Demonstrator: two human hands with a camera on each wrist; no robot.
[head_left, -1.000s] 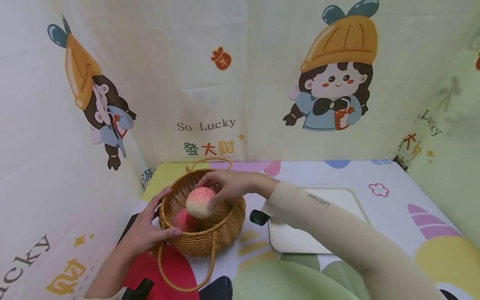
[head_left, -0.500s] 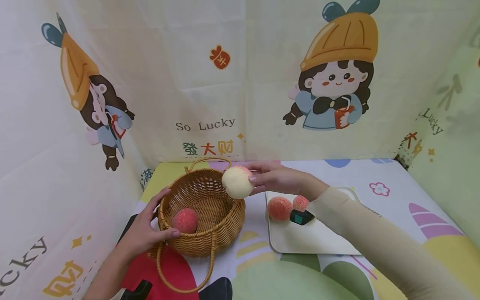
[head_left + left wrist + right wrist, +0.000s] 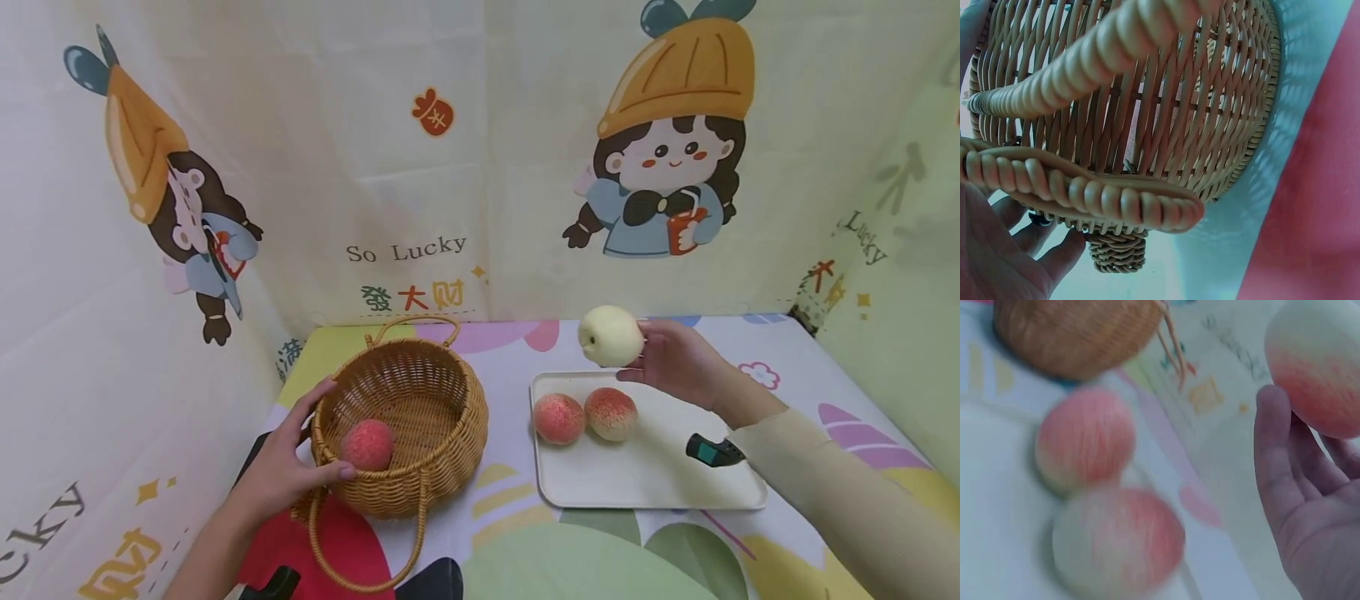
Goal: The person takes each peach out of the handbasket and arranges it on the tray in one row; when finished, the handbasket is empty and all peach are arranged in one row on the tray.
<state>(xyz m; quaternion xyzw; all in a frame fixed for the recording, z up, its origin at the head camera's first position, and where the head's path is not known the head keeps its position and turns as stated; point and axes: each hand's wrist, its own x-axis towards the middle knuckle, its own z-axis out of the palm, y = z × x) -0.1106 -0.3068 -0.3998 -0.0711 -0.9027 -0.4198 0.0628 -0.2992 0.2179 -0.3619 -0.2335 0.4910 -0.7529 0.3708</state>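
My right hand [image 3: 678, 362] holds a pale peach [image 3: 611, 337] in its fingertips, above the back of a white tray [image 3: 660, 483]. The right wrist view shows that peach [image 3: 1319, 369] with a red blush on one side. Two more peaches lie side by side on the tray, a pink one [image 3: 558, 418] at its left edge and a red-and-cream one [image 3: 611, 414] beside it. My left hand [image 3: 288, 462] grips the left rim of a wicker basket [image 3: 450, 467], thumb over the front edge. Inside the basket sits one pink peach [image 3: 367, 445].
One basket handle [image 3: 360, 587] hangs down in front, and the other handle [image 3: 416, 318] stands at the back. A patterned cloth [image 3: 517, 475] covers the table. Printed curtain walls [image 3: 525, 167] enclose the back and both sides.
My right hand has lifted the pale peach out of the basket and carried it right, over the tray. The tray's two peaches have come into view. My left hand stays on the basket.
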